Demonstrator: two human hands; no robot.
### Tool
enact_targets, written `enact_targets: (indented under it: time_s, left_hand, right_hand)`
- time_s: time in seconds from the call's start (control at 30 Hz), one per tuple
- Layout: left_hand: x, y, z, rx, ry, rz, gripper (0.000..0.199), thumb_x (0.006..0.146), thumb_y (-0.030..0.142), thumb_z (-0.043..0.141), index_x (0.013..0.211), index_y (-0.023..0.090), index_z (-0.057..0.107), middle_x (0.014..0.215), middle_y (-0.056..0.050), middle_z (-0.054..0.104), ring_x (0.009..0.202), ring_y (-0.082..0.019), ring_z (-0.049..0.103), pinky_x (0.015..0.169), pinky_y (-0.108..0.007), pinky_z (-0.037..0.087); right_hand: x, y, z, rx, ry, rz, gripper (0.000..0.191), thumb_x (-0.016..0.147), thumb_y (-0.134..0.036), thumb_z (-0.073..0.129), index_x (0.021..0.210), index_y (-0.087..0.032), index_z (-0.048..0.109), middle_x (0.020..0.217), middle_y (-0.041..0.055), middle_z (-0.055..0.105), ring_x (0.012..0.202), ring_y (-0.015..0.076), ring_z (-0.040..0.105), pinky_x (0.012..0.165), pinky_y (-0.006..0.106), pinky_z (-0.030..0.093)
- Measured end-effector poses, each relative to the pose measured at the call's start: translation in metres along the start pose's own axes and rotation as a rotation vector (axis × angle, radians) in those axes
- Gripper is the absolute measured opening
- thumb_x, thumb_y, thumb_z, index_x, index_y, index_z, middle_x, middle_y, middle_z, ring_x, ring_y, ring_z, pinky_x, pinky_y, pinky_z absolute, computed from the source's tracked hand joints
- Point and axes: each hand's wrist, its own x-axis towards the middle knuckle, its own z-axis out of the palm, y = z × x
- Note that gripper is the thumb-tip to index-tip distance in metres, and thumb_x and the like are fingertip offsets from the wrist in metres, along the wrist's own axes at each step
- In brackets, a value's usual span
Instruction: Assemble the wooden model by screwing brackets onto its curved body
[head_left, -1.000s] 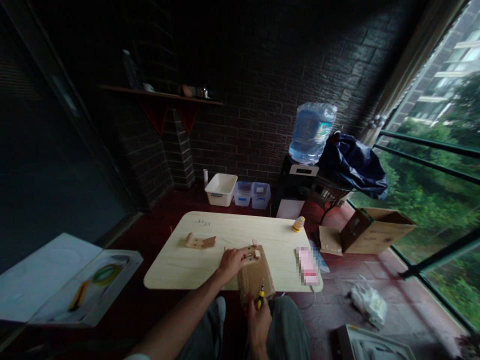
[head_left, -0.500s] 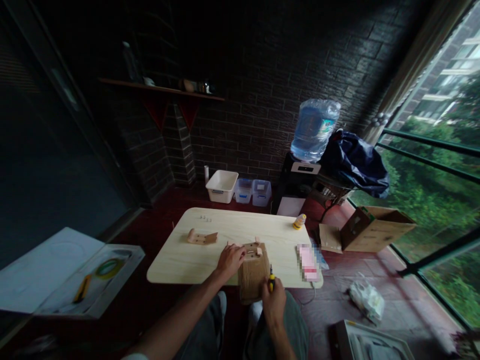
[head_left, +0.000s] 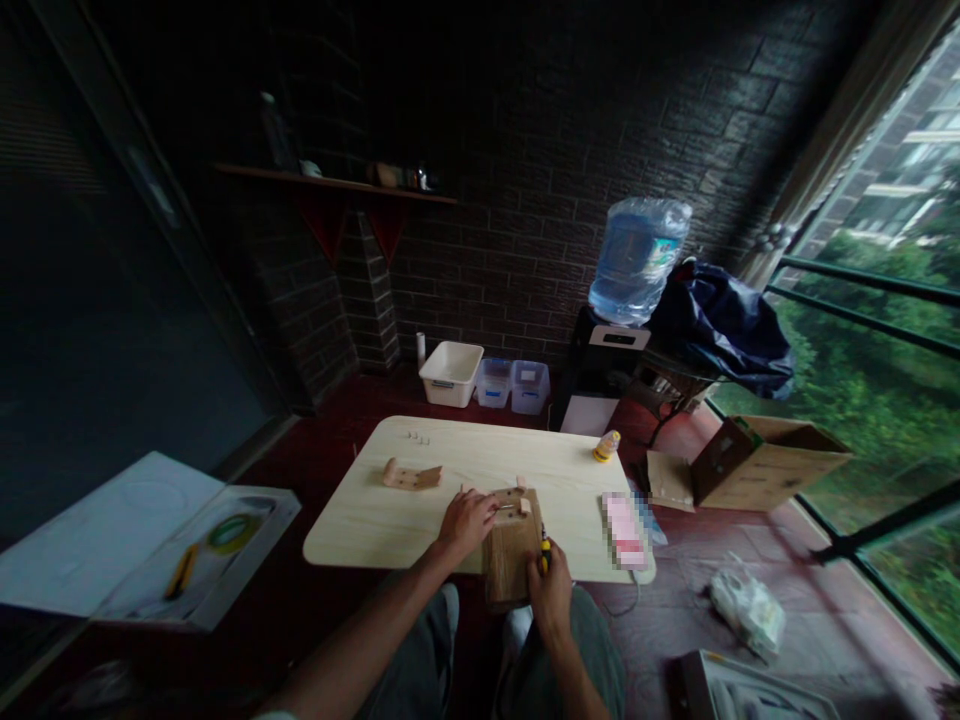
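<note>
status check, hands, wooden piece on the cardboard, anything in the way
Left hand at wooden piece, partly covering it. Right hand gripping screwdriver, tip off the wood. Piece atop cardboard. No obstruction seen besides left hand.

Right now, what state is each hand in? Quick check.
Left hand: at the wooden piece; whether it grips anything cannot be told.
Right hand: closed around the yellow-and-black screwdriver.

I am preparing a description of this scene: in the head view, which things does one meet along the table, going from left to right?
Loose curved wooden piece → left hand → cardboard piece → yellow-and-black screwdriver → pink blurred item.
</note>
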Motion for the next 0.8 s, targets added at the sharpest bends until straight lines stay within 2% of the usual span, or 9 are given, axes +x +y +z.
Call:
enact_targets:
  time_s: [0.17, 0.3, 0.4, 0.47, 0.57, 0.63, 0.7, 0.8]
  left_hand:
    - [-0.003, 0.005, -0.010, -0.039, 0.050, 0.053, 0.023, 0.079, 0.011, 0.069, 0.098, 0.024, 0.072, 0.103, -0.007, 0.073, 0.104, -0.024, 0.064, 0.096, -0.037, 0.047]
    - [-0.021, 0.013, -0.014, -0.120, 0.226, 0.090, 0.023, 0.083, 0.015, 0.066, 0.103, 0.025, 0.069, 0.112, -0.005, 0.070, 0.112, -0.023, 0.062, 0.100, -0.038, 0.048]
    - [-0.049, 0.017, 0.000, -0.208, 0.437, -0.100, 0.008, 0.090, 0.028, 0.061, 0.096, 0.024, 0.063, 0.099, -0.005, 0.067, 0.099, -0.022, 0.065, 0.089, -0.036, 0.053]
    - [-0.067, 0.015, 0.018, -0.284, 0.543, -0.253, 0.016, 0.090, 0.039, 0.061, 0.090, 0.023, 0.057, 0.089, -0.004, 0.063, 0.086, -0.022, 0.065, 0.080, -0.036, 0.055]
    - [-0.080, 0.009, 0.049, -0.451, 0.536, -0.432, 0.029, 0.085, 0.050, 0.063, 0.092, 0.024, 0.054, 0.090, -0.005, 0.064, 0.086, -0.024, 0.067, 0.077, -0.038, 0.057]
    - [-0.076, 0.003, 0.067, -0.646, 0.474, -0.571, 0.041, 0.079, 0.056, 0.067, 0.097, 0.022, 0.053, 0.101, -0.009, 0.066, 0.095, -0.026, 0.069, 0.079, -0.040, 0.058]
    - [-0.064, -0.003, 0.079, -0.788, 0.449, -0.686, 0.050, 0.073, 0.059, 0.071, 0.098, 0.020, 0.053, 0.109, -0.013, 0.067, 0.103, -0.029, 0.069, 0.088, -0.042, 0.057]
    - [-0.044, -0.010, 0.085, -0.906, 0.402, -0.681, 0.055, 0.070, 0.056, 0.077, 0.104, 0.019, 0.056, 0.120, -0.016, 0.068, 0.116, -0.030, 0.066, 0.101, -0.044, 0.052]
  right_hand:
    - [-0.002, 0.006, -0.001, 0.050, 0.003, 0.003, 0.044, 0.093, -0.050, 0.050, 0.114, -0.015, 0.067, 0.109, 0.0177, 0.071, 0.100, 0.0302, 0.067, 0.091, 0.040, 0.052]
    - [-0.003, 0.007, -0.002, 0.070, 0.007, 0.006, 0.041, 0.093, -0.051, 0.050, 0.107, -0.017, 0.068, 0.105, 0.0169, 0.072, 0.098, 0.0297, 0.067, 0.088, 0.039, 0.052]
    - [-0.002, 0.005, -0.002, 0.058, -0.002, 0.024, 0.041, 0.093, -0.051, 0.050, 0.106, -0.017, 0.068, 0.103, 0.0164, 0.072, 0.096, 0.0293, 0.067, 0.087, 0.038, 0.052]
    - [-0.001, 0.003, -0.003, 0.053, -0.003, 0.037, 0.040, 0.093, -0.051, 0.051, 0.105, -0.017, 0.068, 0.103, 0.0161, 0.072, 0.095, 0.0288, 0.067, 0.086, 0.038, 0.052]
    - [0.002, 0.001, -0.006, 0.032, 0.006, 0.046, 0.040, 0.090, -0.051, 0.054, 0.105, -0.016, 0.068, 0.104, 0.0168, 0.072, 0.095, 0.0285, 0.067, 0.086, 0.037, 0.052]
    - [0.005, 0.001, -0.009, 0.006, 0.013, 0.053, 0.040, 0.089, -0.051, 0.056, 0.104, -0.016, 0.068, 0.104, 0.0171, 0.071, 0.095, 0.0287, 0.067, 0.086, 0.037, 0.052]
    - [0.006, 0.001, -0.012, -0.002, 0.011, 0.060, 0.039, 0.088, -0.051, 0.057, 0.102, -0.016, 0.067, 0.101, 0.0163, 0.072, 0.092, 0.0282, 0.067, 0.084, 0.037, 0.053]
    - [0.006, 0.002, -0.014, 0.015, -0.026, 0.064, 0.036, 0.088, -0.048, 0.057, 0.102, -0.016, 0.068, 0.099, 0.0149, 0.073, 0.089, 0.0273, 0.068, 0.081, 0.036, 0.054]
